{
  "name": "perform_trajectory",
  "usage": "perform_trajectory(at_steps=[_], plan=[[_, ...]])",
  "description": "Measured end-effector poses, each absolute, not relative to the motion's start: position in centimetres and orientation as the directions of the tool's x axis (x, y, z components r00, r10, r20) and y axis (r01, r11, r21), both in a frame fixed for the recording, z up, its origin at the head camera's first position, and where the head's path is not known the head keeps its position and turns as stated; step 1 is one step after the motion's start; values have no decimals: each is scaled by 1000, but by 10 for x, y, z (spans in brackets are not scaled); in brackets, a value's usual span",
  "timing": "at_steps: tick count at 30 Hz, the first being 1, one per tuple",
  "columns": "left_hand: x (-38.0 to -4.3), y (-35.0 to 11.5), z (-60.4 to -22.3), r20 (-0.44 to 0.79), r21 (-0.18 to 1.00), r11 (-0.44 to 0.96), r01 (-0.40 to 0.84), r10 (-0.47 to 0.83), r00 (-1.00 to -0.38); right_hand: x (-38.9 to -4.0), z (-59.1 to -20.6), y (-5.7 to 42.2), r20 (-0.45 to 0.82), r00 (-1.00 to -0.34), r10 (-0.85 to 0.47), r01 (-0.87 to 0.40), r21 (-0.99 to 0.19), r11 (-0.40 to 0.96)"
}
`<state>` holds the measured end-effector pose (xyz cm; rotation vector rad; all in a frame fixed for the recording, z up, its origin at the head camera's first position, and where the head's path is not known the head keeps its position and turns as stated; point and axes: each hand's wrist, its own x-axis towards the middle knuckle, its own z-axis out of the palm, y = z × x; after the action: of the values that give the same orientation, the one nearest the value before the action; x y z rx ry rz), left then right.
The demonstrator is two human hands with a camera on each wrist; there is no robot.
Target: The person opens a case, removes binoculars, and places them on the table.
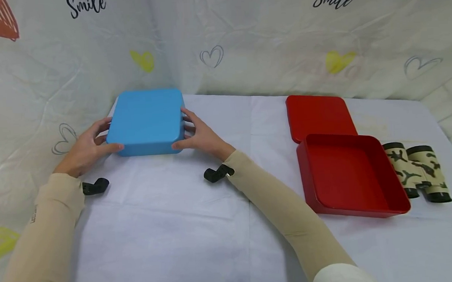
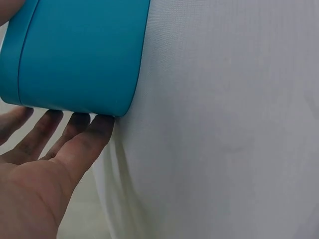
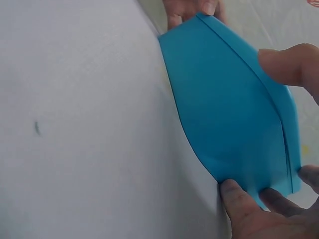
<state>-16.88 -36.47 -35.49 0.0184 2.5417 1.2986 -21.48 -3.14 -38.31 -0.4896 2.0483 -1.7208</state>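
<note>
White cloth [image 1: 158,228] spreads beneath the blue box [image 1: 145,119], which lies between left hand [image 1: 85,148] and right hand [image 1: 206,137], apparent long axis bridging them, spread fingers gripping both ends.

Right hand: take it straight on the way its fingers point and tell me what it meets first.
The right hand would meet the blue box first: its fingers appear to touch that box's right side, though exact contact depth is hard to judge.
</note>
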Motion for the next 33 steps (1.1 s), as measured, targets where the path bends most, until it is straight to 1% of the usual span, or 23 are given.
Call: perform_trajectory(at_steps=[9, 16, 26, 33], plan=[[-164, -358, -357, -248, 795, 594, -123, 133, -960, -206, -385, -26, -115, -860, -497, 44, -988, 151], [-163, -352, -358, -243, 806, 581, -110, 156, -957, -197, -382, -17, -123, -860, -496, 66, -989, 131], [-157, -348, -358, -247, 783, 613, -102, 156, -956, -185, -381, -13, -131, -879, -458, 52, -982, 181], [-154, -342, -358, -240, 793, 602, -91, 172, -955, -176, -378, -9, -141, -887, -439, 56, -978, 201]])
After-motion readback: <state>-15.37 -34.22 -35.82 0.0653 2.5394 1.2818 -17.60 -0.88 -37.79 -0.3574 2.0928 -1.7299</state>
